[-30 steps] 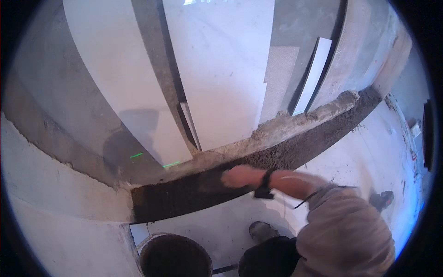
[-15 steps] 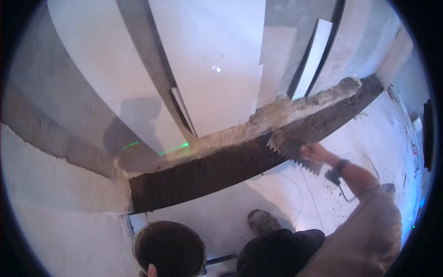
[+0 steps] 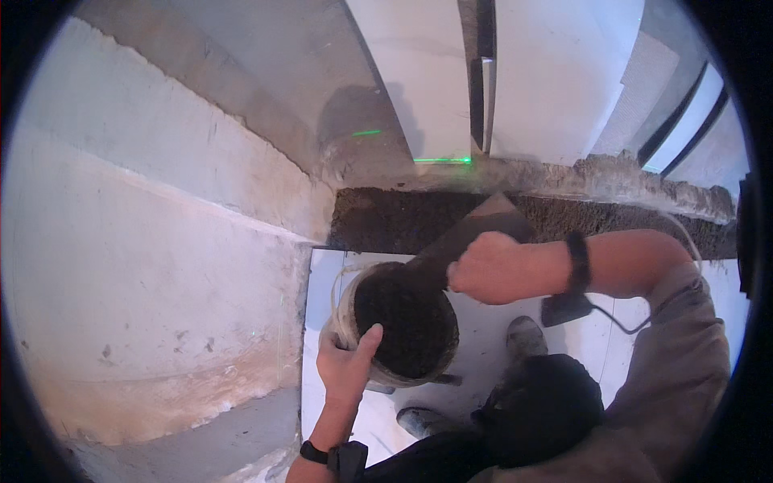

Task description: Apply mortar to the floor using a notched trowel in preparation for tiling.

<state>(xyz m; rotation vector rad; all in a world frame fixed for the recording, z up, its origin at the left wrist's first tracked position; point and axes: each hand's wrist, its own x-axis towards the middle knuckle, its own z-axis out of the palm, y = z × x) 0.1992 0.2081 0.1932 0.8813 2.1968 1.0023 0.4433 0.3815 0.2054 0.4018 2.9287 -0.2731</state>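
Dark brown mortar point(image 3: 407, 322) fills the inside of a round bucket point(image 3: 346, 302) that stands just left of the centre of the frame, its pale rim smeared. The left hand point(image 3: 346, 366), coming up from the lower edge, has its grip clamped on the left side of the bucket, with the thumb laid over the rim. At the centre, the right hand point(image 3: 489, 270) is clenched in a fist on a wide flat trowel point(image 3: 483, 221); the handle itself is hidden. The trowel slants from the bucket's upper right edge toward the strip of mortar point(image 3: 386, 221) that runs along the foot of the wall; whether it touches the rim cannot be told.

White floor tiles point(image 3: 479, 394) lie under the bucket, and two shoes show at the lower centre, one point(image 3: 527, 336) just right of the bucket and the other point(image 3: 420, 420) below it. Two large pale boards point(image 3: 423, 80) point(image 3: 555, 80) stand at the top of the frame, with a bright green line point(image 3: 443, 160) across the bottom of the left one and a shorter green dash point(image 3: 366, 133) on the grey wall beside it. A rough pale wall point(image 3: 161, 241) takes up the left side. Each wrist wears a black band with a small black box point(image 3: 348, 460) point(image 3: 566, 309); any lettering on these is too dark to read.
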